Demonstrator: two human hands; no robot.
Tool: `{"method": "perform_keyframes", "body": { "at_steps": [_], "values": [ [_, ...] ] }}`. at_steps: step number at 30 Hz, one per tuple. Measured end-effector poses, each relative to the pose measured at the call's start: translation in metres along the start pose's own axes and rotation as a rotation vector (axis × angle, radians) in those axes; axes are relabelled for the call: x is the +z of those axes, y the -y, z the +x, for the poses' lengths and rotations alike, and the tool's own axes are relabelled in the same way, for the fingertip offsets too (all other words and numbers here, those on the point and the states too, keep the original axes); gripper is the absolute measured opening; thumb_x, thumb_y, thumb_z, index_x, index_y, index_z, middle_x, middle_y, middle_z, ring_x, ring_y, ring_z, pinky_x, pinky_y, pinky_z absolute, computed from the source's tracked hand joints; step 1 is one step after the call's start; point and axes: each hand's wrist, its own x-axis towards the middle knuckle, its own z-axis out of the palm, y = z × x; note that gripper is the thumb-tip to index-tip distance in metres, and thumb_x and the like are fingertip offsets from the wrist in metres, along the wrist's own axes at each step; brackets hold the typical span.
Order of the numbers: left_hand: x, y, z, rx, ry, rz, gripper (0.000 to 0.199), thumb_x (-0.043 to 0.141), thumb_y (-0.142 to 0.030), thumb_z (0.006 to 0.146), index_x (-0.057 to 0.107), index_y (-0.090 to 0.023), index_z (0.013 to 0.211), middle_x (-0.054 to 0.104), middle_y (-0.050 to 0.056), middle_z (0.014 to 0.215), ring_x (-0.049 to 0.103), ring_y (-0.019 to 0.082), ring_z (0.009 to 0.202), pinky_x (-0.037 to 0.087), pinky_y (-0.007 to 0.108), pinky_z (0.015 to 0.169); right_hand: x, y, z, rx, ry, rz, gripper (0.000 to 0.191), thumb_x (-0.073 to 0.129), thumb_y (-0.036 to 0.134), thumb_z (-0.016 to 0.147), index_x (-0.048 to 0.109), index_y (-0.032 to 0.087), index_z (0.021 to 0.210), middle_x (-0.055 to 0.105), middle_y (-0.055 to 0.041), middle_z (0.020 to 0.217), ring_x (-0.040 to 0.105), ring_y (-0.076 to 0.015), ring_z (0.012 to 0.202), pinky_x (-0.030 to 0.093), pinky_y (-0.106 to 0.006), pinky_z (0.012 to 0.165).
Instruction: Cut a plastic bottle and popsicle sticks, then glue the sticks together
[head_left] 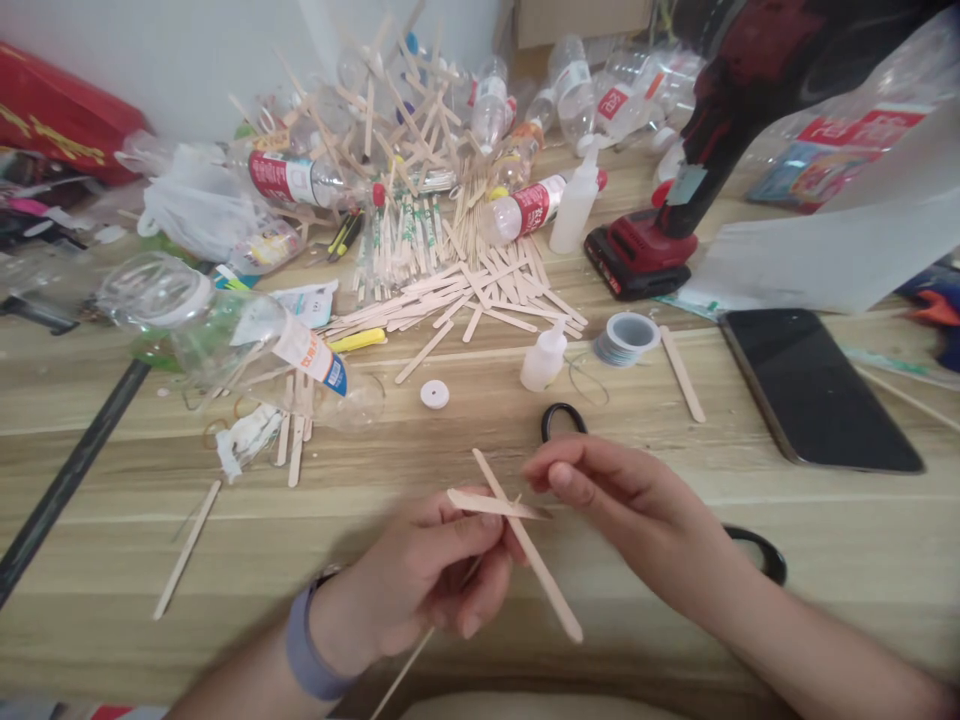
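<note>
Two wooden craft sticks [541,572] cross each other near the front middle, with a small tie or thread at their crossing. My left hand [450,560], with a purple band on its wrist, pinches them near the crossing. A thin stick [403,672] runs down from under that hand. My right hand [622,500] is just right of the crossing, thumb and index finger close together; whether a thread lies between them is too small to tell. Black-handled scissors [562,412] lie partly hidden beneath my right hand and forearm.
Loose craft sticks [480,290] are heaped behind, below plastic bottles. Small glue bottle [544,358], wire spool [626,338] and white disc [434,394] stand mid-table. A phone [817,385] and red-black power tool [645,250] are at right, a large clear bottle [225,335] at left.
</note>
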Motion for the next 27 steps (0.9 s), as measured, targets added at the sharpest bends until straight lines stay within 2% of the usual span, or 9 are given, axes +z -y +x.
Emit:
{"method": "perform_keyframes", "body": {
  "at_steps": [3,5,12,21,27],
  "values": [
    [0.001,0.000,0.001,0.016,0.006,-0.032,0.033,0.059,-0.050,0.087,0.058,-0.018,0.077,0.046,-0.007,0.041,0.026,0.006,0.034,0.017,0.021,0.037,-0.002,-0.004,0.003,0.045,-0.085,0.110,0.027,0.064,0.048,0.089,0.069,0.022,0.083,0.066,-0.0008,0.078,0.059,-0.0139,0.075,0.047,-0.024,0.070],
    [0.001,0.001,0.002,0.019,0.006,-0.053,0.031,0.060,-0.048,0.088,0.058,-0.018,0.078,0.047,-0.007,0.040,0.027,0.006,0.033,0.019,0.019,0.037,0.000,-0.006,0.004,0.063,-0.084,0.146,0.029,0.064,0.050,0.088,0.068,0.021,0.082,0.063,-0.0003,0.076,0.058,-0.0132,0.073,0.047,-0.024,0.070],
    [-0.009,0.010,0.002,-0.023,0.053,-0.068,0.034,0.061,-0.050,0.088,0.059,-0.017,0.081,0.048,-0.007,0.039,0.026,0.005,0.030,0.017,0.018,0.033,0.013,-0.006,-0.001,0.112,0.081,0.168,0.035,0.061,0.054,0.088,0.063,0.019,0.086,0.063,-0.0012,0.079,0.057,-0.0141,0.076,0.047,-0.027,0.073],
    [-0.009,0.011,0.005,-0.027,0.056,-0.027,0.040,0.060,-0.054,0.087,0.060,-0.015,0.078,0.050,-0.005,0.038,0.030,0.005,0.028,0.016,0.019,0.032,0.012,-0.004,-0.008,0.053,0.118,0.069,0.028,0.054,0.043,0.094,0.065,0.019,0.088,0.066,-0.0032,0.080,0.060,-0.0164,0.077,0.048,-0.028,0.072],
    [-0.007,0.011,0.009,0.024,0.099,-0.042,0.042,0.060,-0.057,0.085,0.059,-0.016,0.078,0.051,-0.005,0.038,0.033,0.007,0.028,0.017,0.021,0.032,0.010,0.000,-0.008,-0.115,0.124,-0.078,0.015,0.058,0.031,0.092,0.068,0.020,0.090,0.068,-0.0031,0.083,0.063,-0.0156,0.079,0.049,-0.028,0.073]
  ]
}}
